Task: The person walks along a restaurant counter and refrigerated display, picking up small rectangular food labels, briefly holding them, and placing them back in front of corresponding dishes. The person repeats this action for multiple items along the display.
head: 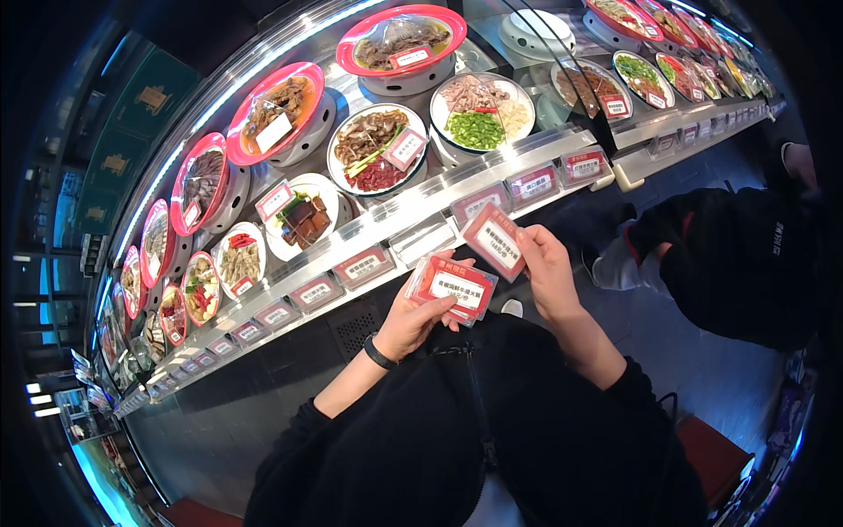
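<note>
My left hand holds a stack of red-and-white price cards, its thumb across the top one. Between the thumb and fingers of my right hand is a single price card, tilted, just above and right of the stack. Both cards bear writing. Beyond my hands runs the display counter's front ledge, where an uncovered-looking clear plastic card holder shows no red card. Beside it, other holders contain cards, such as one to the left and one to the right.
Plates of food stand on the lit counter, among them a plate with green peppers and sliced meat and a red-rimmed bowl. A person in dark clothes is at the right. A red stool-like object stands at lower right.
</note>
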The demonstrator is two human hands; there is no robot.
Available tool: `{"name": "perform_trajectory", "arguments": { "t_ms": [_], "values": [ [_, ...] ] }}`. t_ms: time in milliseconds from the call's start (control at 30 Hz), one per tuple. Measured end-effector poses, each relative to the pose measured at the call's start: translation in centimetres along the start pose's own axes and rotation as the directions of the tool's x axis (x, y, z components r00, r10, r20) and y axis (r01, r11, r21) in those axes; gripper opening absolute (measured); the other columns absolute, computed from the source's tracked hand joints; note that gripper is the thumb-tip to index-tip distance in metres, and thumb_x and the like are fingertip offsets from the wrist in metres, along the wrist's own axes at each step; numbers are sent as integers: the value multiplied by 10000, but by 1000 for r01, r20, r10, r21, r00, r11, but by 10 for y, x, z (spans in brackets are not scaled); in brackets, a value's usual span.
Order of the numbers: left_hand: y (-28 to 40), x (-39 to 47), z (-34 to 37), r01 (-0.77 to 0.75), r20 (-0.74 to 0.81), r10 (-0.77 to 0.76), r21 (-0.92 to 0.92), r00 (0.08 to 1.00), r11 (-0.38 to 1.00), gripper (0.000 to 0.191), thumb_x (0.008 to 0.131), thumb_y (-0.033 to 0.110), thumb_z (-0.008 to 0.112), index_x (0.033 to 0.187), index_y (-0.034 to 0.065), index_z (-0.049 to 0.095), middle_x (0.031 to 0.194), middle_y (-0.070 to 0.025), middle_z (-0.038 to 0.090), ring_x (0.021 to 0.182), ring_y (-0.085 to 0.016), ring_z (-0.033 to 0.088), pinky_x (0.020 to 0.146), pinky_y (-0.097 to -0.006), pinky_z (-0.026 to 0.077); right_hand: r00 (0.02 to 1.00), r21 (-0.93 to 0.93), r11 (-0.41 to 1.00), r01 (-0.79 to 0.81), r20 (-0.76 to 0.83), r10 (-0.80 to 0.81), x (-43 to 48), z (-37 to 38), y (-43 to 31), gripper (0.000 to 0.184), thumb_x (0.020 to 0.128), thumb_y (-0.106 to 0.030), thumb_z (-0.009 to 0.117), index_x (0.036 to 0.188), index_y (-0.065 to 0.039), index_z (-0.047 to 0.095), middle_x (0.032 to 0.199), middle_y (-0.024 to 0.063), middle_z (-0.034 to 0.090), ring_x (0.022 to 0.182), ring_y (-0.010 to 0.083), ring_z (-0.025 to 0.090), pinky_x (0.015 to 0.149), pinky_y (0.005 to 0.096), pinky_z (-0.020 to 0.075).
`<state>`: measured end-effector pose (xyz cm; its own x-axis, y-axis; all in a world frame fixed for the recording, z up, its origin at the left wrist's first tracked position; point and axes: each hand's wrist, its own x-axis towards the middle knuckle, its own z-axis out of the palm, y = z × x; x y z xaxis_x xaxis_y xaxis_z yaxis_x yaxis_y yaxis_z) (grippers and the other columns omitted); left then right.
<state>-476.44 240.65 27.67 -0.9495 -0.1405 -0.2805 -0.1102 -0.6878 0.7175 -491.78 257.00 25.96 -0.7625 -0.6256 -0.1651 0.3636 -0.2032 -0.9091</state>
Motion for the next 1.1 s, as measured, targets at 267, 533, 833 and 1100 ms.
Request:
{"name": "perform_trajectory", "arguments": {
  "t_ms": [267,533,833,1100],
  "values": [
    [-9,2,-8,30,-55,-24,119,998,992,563,917,26,623,1415,14,362,1040,-113,623,750,-157,652,601,-251,553,984,-330,944,-5,168,64,-6,8,8,163,939,-159,660,992,-17,599,862,-2,626,786,35,552,706,207,453],
    [-12,5,-14,26,96,-24,-17,995,1000,421,999,113,527,1384,2,397,1109,-150,604,875,-213,662,731,-322,603,996,-112,990,-86,2,86,-1,4,4,161,898,-83,696,1012,-11,608,912,10,643,856,42,570,750,211,467],
    [-16,8,-22,28,-45,-20,183,999,983,257,1017,166,524,1166,-42,550,881,-156,692,770,-216,715,690,-278,594,997,-52,999,11,-73,-15,-1,2,6,183,906,-58,679,1057,-9,589,977,35,656,901,70,605,806,232,487],
    [-19,12,-16,42,-144,-16,177,990,983,257,1013,184,537,1110,-50,578,873,-154,694,738,-209,719,651,-267,599,998,-53,997,-50,-43,48,1,-6,9,163,898,-51,673,1033,8,604,959,21,636,895,53,567,800,222,462]
  ]
}}
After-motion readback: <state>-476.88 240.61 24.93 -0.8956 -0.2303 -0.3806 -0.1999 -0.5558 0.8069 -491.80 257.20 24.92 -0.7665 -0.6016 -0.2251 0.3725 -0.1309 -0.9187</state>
